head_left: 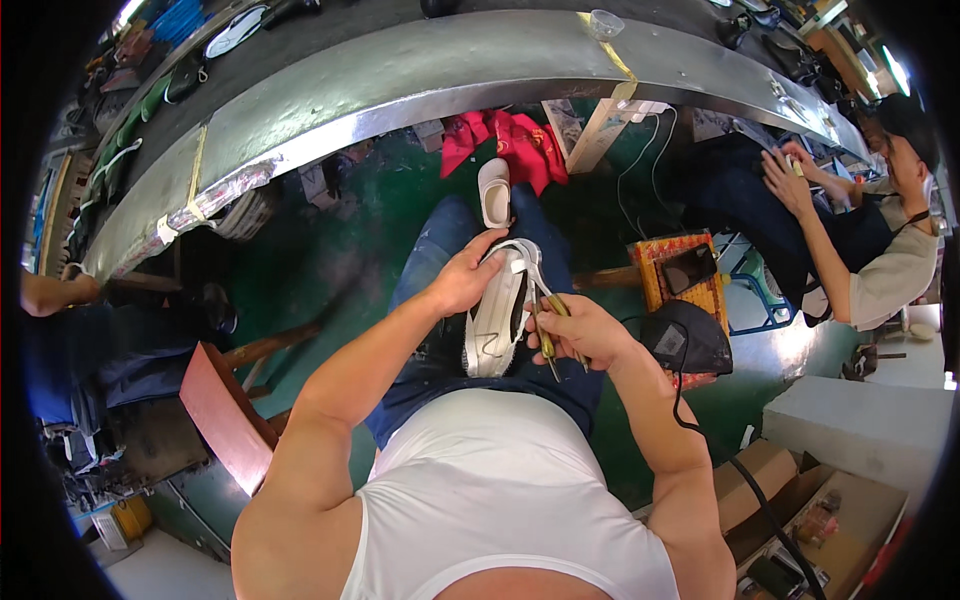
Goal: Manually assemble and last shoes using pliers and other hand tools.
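Green floor [320,270]; left fingers [488,266] tight on shoe's [490,332] far end, right fingers [562,325] around tool [546,343]

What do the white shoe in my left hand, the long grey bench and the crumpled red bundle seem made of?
White shoe: matt, perhaps canvas or synthetic leather; grain unclear. Long grey bench: satin, probably sheet metal, from its streaky highlights. Crumpled red bundle: matt, likely cloth, loosely folded.

A slim white light [895,70] shines at the far right. Glare streaks the front edge of the long grey metal bench [380,75] and whitens part of the glossy dark green floor [300,255] at right; shadow dims the space beneath. Fisheye distortion bows the bench, and black fills the corners.
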{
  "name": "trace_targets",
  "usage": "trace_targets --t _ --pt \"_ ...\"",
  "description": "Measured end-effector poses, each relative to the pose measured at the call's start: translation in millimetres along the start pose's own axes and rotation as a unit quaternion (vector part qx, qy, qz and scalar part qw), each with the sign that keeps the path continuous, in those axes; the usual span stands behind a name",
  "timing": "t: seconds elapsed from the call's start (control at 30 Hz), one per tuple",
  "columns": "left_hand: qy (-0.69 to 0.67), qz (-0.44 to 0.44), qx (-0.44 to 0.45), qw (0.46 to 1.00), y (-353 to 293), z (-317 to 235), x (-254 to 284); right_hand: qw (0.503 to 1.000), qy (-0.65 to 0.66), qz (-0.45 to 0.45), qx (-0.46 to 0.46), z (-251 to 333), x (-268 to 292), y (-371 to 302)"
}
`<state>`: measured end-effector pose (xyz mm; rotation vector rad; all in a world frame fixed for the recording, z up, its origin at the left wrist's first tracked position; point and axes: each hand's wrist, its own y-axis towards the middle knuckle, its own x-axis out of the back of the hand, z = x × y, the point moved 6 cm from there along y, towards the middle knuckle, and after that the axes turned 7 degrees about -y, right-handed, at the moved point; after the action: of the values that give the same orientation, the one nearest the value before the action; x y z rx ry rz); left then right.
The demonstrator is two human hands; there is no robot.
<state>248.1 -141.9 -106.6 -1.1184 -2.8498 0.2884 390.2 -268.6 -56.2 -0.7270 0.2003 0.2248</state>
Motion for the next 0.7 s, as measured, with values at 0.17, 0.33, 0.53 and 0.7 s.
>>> trace_targets --t 0.17,0.33,0.53,0.7 --pt "-0.066 -0.042 0.025 0.997 -2.7 -1.2 4.6 0.974 -0.202 -0.102 0.024 -25.9 2.7 23.0" --pt "-0.145 -0.05 0.038 0.987 -1.1 15.6 13.6 0.897 -0.356 -0.207 0.157 -12.7 -3.8 26.0" --pt "-0.139 -0.015 0.061 0.988 -0.8 13.6 14.4 0.861 -0.461 -0.182 0.113 2.0 -13.7 2.1" --pt "-0.154 0.042 0.057 0.986 -1.0 1.7 10.0 0.845 -0.499 -0.169 0.095 2.3 -17.4 -6.0"
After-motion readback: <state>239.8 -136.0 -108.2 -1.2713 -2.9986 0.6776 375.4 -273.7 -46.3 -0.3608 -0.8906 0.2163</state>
